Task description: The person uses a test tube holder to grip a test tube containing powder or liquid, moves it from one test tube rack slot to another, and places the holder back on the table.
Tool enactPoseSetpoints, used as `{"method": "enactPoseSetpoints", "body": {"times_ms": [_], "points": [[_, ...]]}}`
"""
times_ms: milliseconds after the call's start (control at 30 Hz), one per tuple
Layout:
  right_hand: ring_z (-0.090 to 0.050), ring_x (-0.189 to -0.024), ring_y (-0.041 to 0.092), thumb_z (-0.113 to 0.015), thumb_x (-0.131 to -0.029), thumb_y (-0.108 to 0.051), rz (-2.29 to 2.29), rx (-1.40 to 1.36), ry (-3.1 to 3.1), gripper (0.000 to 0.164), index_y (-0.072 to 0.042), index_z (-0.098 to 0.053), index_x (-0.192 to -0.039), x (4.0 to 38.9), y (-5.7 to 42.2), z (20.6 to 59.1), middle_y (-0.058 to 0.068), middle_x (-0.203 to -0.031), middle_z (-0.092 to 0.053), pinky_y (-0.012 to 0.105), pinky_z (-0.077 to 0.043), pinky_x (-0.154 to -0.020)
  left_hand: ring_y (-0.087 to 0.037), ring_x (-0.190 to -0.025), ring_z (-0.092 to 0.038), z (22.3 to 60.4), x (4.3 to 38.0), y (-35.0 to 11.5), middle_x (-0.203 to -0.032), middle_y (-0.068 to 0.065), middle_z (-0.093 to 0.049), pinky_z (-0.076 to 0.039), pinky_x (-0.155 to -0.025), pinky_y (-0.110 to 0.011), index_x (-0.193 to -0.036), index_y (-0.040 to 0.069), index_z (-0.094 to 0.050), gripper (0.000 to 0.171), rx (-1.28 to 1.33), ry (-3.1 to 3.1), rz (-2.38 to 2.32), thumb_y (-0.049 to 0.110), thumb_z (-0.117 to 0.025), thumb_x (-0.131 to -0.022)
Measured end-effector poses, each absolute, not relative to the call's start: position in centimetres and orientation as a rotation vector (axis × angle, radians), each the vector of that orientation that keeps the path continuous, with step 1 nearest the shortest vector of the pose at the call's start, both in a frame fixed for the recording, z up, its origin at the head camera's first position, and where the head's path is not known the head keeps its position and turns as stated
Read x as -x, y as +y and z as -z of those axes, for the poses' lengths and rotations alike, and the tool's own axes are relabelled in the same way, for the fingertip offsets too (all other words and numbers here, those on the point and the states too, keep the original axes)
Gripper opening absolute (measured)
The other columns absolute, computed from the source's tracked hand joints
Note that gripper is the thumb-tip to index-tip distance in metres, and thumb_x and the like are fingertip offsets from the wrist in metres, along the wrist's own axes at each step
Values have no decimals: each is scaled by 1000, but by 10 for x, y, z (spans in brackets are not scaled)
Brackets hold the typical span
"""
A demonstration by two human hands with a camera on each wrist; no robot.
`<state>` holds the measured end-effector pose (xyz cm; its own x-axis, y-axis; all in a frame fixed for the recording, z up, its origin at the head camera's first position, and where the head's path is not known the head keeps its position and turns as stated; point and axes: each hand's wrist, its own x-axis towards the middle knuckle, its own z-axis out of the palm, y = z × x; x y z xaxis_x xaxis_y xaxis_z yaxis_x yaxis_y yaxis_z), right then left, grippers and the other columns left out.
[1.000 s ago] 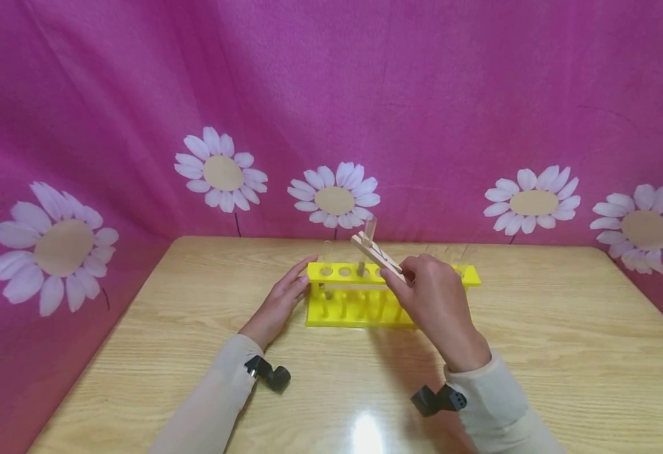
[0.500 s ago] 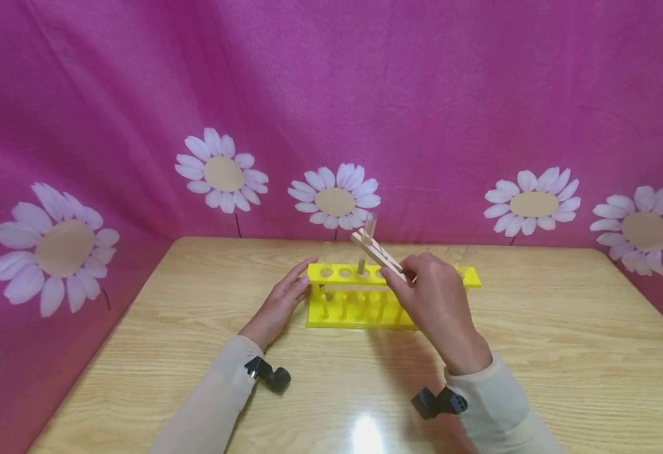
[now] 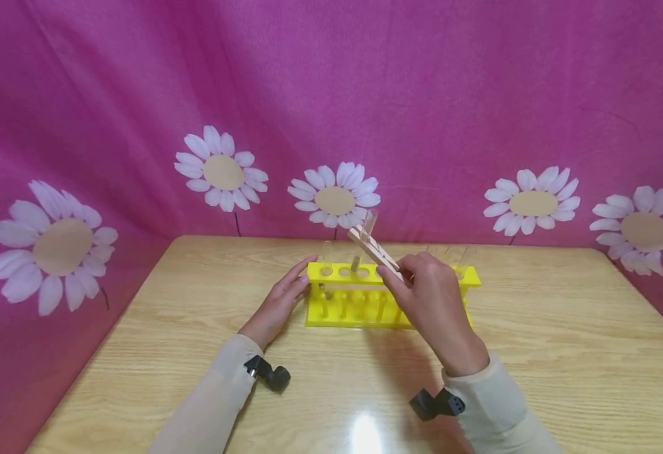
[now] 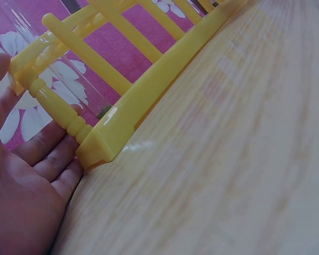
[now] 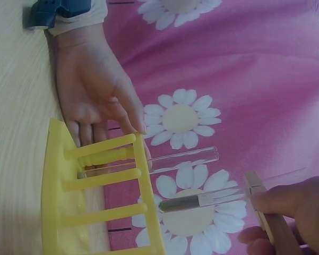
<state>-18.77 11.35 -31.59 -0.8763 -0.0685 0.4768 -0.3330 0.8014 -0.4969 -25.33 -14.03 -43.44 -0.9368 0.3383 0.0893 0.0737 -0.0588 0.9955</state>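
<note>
My right hand [image 3: 436,302] grips a wooden test tube holder [image 3: 374,249], its far end clamped around a glass test tube [image 5: 212,200]. Dark greenish matter fills the tube's lower part. This tube tilts slightly, its bottom close over the top shelf of a yellow test tube rack [image 3: 385,325]. Fairly straight, the fingers of my left hand [image 3: 277,309] touch the rack's left end; in the left wrist view they lie beside its end post [image 4: 58,106]. Another test tube [image 5: 186,159] stands in the leftmost hole, with a little dark matter at its bottom.
Several more clear tubes [image 3: 464,257] stand at the rack's right end, partly hidden by my right hand. The rack stands on a wood-grain table [image 3: 224,271]. Behind it hangs a magenta cloth [image 3: 422,94] with white flowers.
The clamped test tube rises slightly, then shifts a little to the left over the rack with my right hand. My left hand stays at the rack's end.
</note>
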Motion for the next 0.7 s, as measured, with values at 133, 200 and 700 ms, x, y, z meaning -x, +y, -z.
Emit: {"method": "enactPoseSetpoints", "body": {"times_ms": [133, 200, 700], "points": [[-44, -57, 19, -75, -85, -27, -810, -322, -2539, 26, -1, -70, -80, 188, 113, 318, 5, -66, -51, 28, -38, -47, -15, -140, -29, 434, 253, -140, -154, 6, -29, -25, -116, -42, -148, 30, -38, 47, -451, 2022, -2106, 38, -44, -103], [-43, -56, 19, -75, -85, -27, -812, -329, -2536, 26, -2, -70, -79, 188, 112, 319, 5, -66, -50, 27, -38, -47, -16, -140, -29, 433, 253, -140, -155, 5, -29, -25, -116, -43, -148, 30, -37, 46, -456, 2024, -2105, 38, -43, -103], [-42, -53, 17, -76, -84, -24, -835, -359, -2531, 24, -1, -69, -78, 189, 108, 324, 5, -63, -50, 27, -37, -46, -13, -140, -31, 434, 254, -140, -154, 8, -31, -28, -115, -40, -147, 33, -39, 45, -432, 2052, -2086, 38, -43, -103]]}}
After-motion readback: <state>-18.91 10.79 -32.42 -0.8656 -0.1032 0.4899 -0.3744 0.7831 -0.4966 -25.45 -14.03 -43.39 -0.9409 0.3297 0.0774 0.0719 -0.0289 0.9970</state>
